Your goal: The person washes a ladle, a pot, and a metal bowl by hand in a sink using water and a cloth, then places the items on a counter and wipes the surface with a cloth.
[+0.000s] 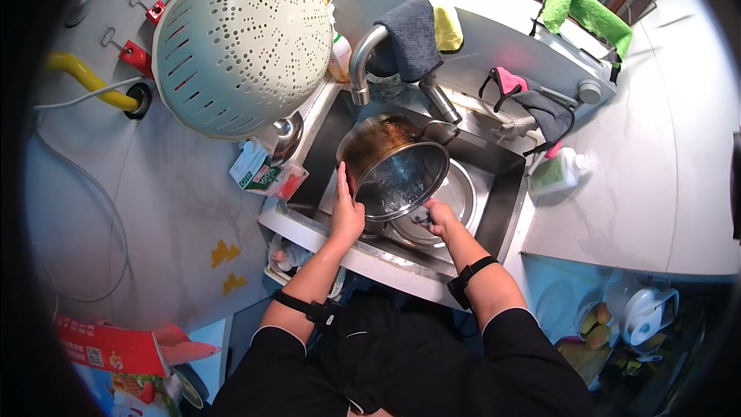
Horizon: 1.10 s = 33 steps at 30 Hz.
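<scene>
A stainless steel pot (pixel 399 179) is tilted on its side over the sink (pixel 509 185), its mouth facing me. Brown burn stains mark its outer wall, and wet glints show inside. My left hand (pixel 347 217) holds the pot's left side, fingers straight along the wall and thumb near the rim. At the lower right of the rim, my right hand (pixel 443 219) grips a small grey scrubbing pad (pixel 421 217), partly hidden by the fingers. Below the pot lies a round metal lid or dish (pixel 466 208), partly covered by it.
A curved faucet (pixel 360 63) draped with a grey cloth (pixel 411 35) rises behind the pot. A large colander (pixel 249 52), a drink carton (pixel 269 176) and a metal bowl (pixel 288 136) stand left. To the right is a white bottle (pixel 558 172) beside hanging cloths (pixel 544 107).
</scene>
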Each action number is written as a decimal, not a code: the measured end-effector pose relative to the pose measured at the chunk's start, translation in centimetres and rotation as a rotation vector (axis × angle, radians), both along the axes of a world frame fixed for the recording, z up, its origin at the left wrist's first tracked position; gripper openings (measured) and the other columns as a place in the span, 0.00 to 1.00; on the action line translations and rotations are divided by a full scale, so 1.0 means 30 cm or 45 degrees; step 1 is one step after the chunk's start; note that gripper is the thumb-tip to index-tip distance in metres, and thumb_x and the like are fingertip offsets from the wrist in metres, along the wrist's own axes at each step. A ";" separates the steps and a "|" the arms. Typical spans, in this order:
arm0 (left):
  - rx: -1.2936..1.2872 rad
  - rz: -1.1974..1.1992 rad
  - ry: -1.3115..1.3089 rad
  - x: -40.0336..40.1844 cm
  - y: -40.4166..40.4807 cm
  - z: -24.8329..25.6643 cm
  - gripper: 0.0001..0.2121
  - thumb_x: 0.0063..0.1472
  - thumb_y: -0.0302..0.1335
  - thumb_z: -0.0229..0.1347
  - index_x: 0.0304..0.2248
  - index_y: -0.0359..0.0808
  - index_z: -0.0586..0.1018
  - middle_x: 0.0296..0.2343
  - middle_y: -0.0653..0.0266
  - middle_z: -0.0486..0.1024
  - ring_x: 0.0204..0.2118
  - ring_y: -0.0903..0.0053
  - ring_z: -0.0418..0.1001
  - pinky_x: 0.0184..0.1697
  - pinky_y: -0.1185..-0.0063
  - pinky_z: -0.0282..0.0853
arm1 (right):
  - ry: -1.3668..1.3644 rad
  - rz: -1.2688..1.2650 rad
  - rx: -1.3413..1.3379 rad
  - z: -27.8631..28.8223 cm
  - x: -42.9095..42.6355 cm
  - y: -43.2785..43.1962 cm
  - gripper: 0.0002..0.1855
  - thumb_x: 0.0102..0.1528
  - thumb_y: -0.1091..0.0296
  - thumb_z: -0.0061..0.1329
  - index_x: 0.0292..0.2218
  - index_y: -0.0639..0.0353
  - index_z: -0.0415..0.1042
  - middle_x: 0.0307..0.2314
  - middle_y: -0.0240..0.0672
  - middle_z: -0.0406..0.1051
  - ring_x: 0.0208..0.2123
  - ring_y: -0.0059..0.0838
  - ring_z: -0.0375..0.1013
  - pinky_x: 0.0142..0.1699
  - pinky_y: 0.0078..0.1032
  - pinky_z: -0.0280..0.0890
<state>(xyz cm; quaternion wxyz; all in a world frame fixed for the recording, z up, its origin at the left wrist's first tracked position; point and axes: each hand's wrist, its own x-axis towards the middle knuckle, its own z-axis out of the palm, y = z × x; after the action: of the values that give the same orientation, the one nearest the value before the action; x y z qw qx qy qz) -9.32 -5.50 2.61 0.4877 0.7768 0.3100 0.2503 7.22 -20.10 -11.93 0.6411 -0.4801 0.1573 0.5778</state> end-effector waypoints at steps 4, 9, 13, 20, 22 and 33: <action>0.158 -0.033 0.009 0.019 -0.020 0.115 0.40 0.42 0.08 0.38 0.57 0.40 0.43 0.54 0.49 0.48 0.58 0.59 0.47 0.57 0.74 0.48 | 0.177 -0.072 0.078 0.089 0.004 0.005 0.16 0.57 0.64 0.31 0.41 0.64 0.63 0.34 0.45 0.68 0.32 0.42 0.71 0.35 0.40 0.71; 0.254 -0.102 -0.036 0.026 -0.032 0.215 0.39 0.41 0.06 0.39 0.57 0.37 0.47 0.54 0.51 0.51 0.57 0.61 0.49 0.57 0.75 0.46 | 0.328 -0.209 0.351 0.129 0.001 0.022 0.20 0.58 0.59 0.26 0.43 0.64 0.62 0.40 0.48 0.65 0.39 0.45 0.67 0.43 0.43 0.66; 0.437 -0.153 -0.024 0.023 -0.021 0.260 0.36 0.48 0.10 0.42 0.57 0.44 0.47 0.54 0.44 0.49 0.56 0.52 0.48 0.54 0.71 0.53 | 0.397 -0.314 0.405 0.193 -0.016 0.048 0.22 0.58 0.58 0.24 0.45 0.63 0.61 0.41 0.47 0.64 0.42 0.47 0.65 0.45 0.44 0.64; 0.597 -0.186 -0.095 0.050 -0.002 0.334 0.32 0.53 0.14 0.43 0.57 0.42 0.48 0.53 0.45 0.52 0.56 0.50 0.48 0.54 0.71 0.52 | 0.306 -0.239 0.396 0.240 -0.018 0.057 0.19 0.58 0.53 0.29 0.40 0.58 0.64 0.37 0.45 0.67 0.38 0.43 0.67 0.40 0.39 0.66; 0.637 -0.183 -0.115 0.056 0.004 0.349 0.32 0.53 0.14 0.43 0.56 0.41 0.48 0.52 0.46 0.53 0.56 0.50 0.48 0.54 0.71 0.52 | 0.260 -0.223 0.343 0.248 -0.017 0.056 0.19 0.57 0.50 0.31 0.36 0.56 0.65 0.33 0.42 0.68 0.35 0.41 0.68 0.36 0.36 0.67; 0.768 -0.170 -0.193 0.080 0.025 0.405 0.31 0.54 0.14 0.44 0.56 0.40 0.49 0.52 0.49 0.55 0.56 0.53 0.49 0.54 0.71 0.52 | 0.076 -0.227 0.029 0.361 0.051 0.023 0.25 0.54 0.44 0.40 0.13 0.46 0.54 0.07 0.24 0.52 0.07 0.22 0.50 0.13 0.20 0.44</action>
<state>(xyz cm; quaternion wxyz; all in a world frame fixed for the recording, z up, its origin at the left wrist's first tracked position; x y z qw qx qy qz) -6.91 -4.76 14.76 0.2725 0.8841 0.1329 0.3556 8.76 -19.41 -1.11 0.6906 -0.4393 0.2118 0.5341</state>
